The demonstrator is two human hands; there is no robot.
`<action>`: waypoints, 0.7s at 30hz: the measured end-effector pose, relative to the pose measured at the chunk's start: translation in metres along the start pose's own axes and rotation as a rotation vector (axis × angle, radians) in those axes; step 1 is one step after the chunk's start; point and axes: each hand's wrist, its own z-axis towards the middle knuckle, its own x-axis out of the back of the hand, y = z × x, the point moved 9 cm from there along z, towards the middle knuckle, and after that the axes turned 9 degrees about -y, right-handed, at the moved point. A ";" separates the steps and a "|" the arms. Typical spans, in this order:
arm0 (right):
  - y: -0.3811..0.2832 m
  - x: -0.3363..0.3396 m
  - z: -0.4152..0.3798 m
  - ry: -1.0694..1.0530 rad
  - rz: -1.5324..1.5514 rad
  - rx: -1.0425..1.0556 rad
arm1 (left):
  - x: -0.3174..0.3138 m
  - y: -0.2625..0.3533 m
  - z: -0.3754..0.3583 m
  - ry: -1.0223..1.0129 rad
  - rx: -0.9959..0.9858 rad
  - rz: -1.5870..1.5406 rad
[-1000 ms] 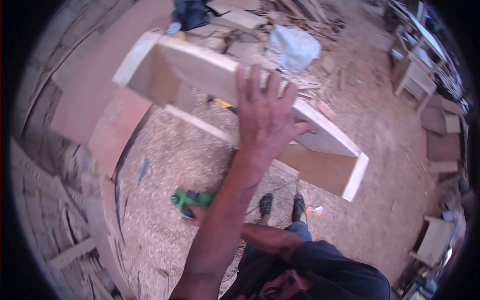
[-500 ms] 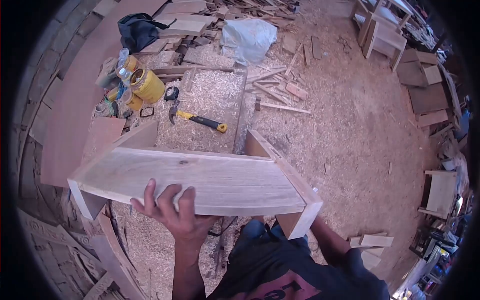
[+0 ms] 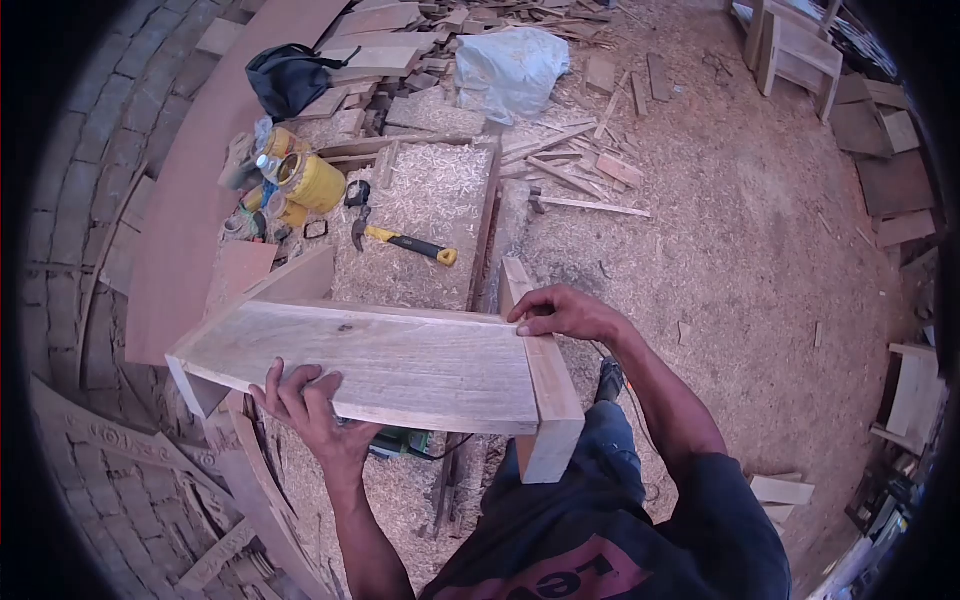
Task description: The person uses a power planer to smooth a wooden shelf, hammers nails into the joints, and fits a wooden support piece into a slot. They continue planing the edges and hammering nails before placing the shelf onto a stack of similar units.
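A pale wooden frame [image 3: 420, 365] made of a wide board with a leg at each end lies across in front of me. My left hand [image 3: 315, 410] grips the board's near edge, fingers over its face and thumb hidden below. At the far right corner, where the board meets the right leg [image 3: 550, 385], my right hand [image 3: 575, 312] has its thumb and bent forefinger close together against the wood. Anything small between those fingertips cannot be made out.
Beyond the frame, a claw hammer [image 3: 408, 243] lies on a shaving-covered bench [image 3: 425, 190]. To its left are a tape measure [image 3: 357, 193] and a yellow container [image 3: 315, 182]. A green power tool [image 3: 400, 441] shows partly under the frame. Scrap wood [image 3: 570, 170] litters the floor.
My right hand has come up from below the frame's right end to its far right corner. The frame's right end has shifted left and nearer me; my left hand keeps its hold.
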 end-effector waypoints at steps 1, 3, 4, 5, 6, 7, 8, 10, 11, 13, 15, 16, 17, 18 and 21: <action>0.004 0.001 0.004 0.008 0.009 0.013 | 0.001 0.000 -0.001 -0.002 0.007 0.003; 0.005 0.005 0.008 0.034 -0.072 0.026 | 0.000 0.000 0.000 -0.002 0.014 0.003; 0.001 0.007 0.008 0.050 -0.161 0.027 | 0.000 0.002 0.001 -0.003 0.019 0.000; 0.000 0.008 0.008 0.067 -0.249 0.027 | 0.001 0.003 0.001 -0.006 0.024 -0.003; 0.010 0.021 0.006 0.212 -0.390 0.010 | 0.002 0.003 0.001 -0.012 0.028 -0.006; 0.028 0.034 0.003 0.360 -0.530 -0.007 | 0.003 0.003 0.001 -0.012 0.029 -0.018; 0.037 0.046 -0.005 0.507 -0.670 -0.025 | 0.004 0.003 0.001 -0.011 0.031 -0.032; 0.050 0.063 -0.032 0.740 -0.635 -0.118 | 0.003 0.003 0.001 -0.003 0.037 -0.026; 0.056 0.067 -0.044 0.857 -0.610 -0.164 | 0.001 0.003 0.001 0.000 0.040 -0.004; 0.036 0.044 -0.046 0.667 -0.407 -0.090 | 0.003 0.002 -0.004 -0.008 0.039 0.010; 0.021 0.023 -0.032 0.368 -0.026 0.002 | 0.004 0.003 -0.003 0.006 0.035 -0.015; 0.003 0.015 -0.028 0.293 -0.051 0.079 | 0.003 0.003 -0.004 0.004 0.037 -0.013; 0.006 0.011 -0.022 0.250 -0.084 0.091 | 0.003 0.003 -0.006 0.004 0.039 -0.009; 0.002 0.007 -0.012 0.208 -0.118 0.106 | 0.003 0.002 -0.005 0.007 0.040 -0.003; -0.003 0.006 -0.001 0.157 -0.249 0.100 | 0.004 0.003 -0.004 0.006 0.039 0.021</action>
